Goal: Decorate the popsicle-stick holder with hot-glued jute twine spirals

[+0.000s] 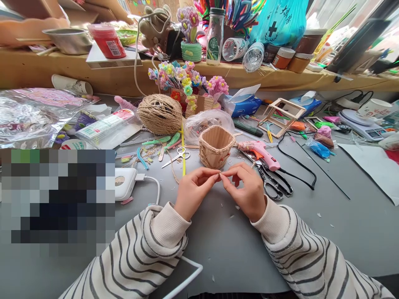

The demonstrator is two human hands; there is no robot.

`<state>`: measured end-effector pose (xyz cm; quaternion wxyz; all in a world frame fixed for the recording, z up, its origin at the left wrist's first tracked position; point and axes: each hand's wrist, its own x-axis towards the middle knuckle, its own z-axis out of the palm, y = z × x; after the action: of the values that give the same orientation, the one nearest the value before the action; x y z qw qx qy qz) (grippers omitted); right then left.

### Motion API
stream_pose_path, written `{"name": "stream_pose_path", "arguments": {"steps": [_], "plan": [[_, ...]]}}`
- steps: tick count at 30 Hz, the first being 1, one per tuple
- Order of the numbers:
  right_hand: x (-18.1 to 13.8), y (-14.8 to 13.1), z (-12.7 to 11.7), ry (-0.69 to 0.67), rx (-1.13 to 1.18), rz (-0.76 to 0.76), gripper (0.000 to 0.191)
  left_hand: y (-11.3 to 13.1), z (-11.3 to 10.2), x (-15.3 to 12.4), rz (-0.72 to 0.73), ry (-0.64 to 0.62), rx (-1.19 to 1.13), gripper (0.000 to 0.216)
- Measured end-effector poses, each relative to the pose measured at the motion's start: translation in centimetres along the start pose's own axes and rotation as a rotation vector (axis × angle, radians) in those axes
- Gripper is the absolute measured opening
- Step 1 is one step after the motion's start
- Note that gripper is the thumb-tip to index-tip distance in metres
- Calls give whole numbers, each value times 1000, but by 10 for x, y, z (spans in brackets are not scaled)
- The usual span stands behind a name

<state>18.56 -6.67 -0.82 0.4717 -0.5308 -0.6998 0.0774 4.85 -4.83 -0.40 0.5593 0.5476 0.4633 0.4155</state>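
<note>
My left hand (197,189) and my right hand (246,189) meet fingertip to fingertip over the table's near middle. Both are closed in a pinch, and whatever lies between the fingertips is too small to make out. Just beyond them stands a small square wooden pot (215,154), upright, with twine braided round its rim. Left of it are small scissors (178,156) and a yellow strip (183,162). To its right lies a pink glue gun (261,153), with black-handled scissors (274,182) close to my right hand. A ball of twine (160,114) sits behind to the left.
A white power bank (124,184) with a cable lies left of my hands. Pipe-cleaner flowers (187,81), a wooden frame (282,116) and a kitchen scale (361,124) stand farther back. A glass bottle (215,39) is on the raised ledge. The left foreground is blurred out.
</note>
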Motion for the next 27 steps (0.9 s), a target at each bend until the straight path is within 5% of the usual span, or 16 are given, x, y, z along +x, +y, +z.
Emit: {"name": "stream_pose_path", "arguments": {"steps": [6, 15, 27], "plan": [[3, 2, -3, -99, 102, 145, 5, -1, -2, 0, 158, 18, 200, 14], [5, 9, -5, -207, 56, 106, 7, -5, -7, 1, 432, -40, 566, 15], [3, 3, 1, -117, 192, 216, 9, -8, -5, 4, 213, -7, 189, 13]]}}
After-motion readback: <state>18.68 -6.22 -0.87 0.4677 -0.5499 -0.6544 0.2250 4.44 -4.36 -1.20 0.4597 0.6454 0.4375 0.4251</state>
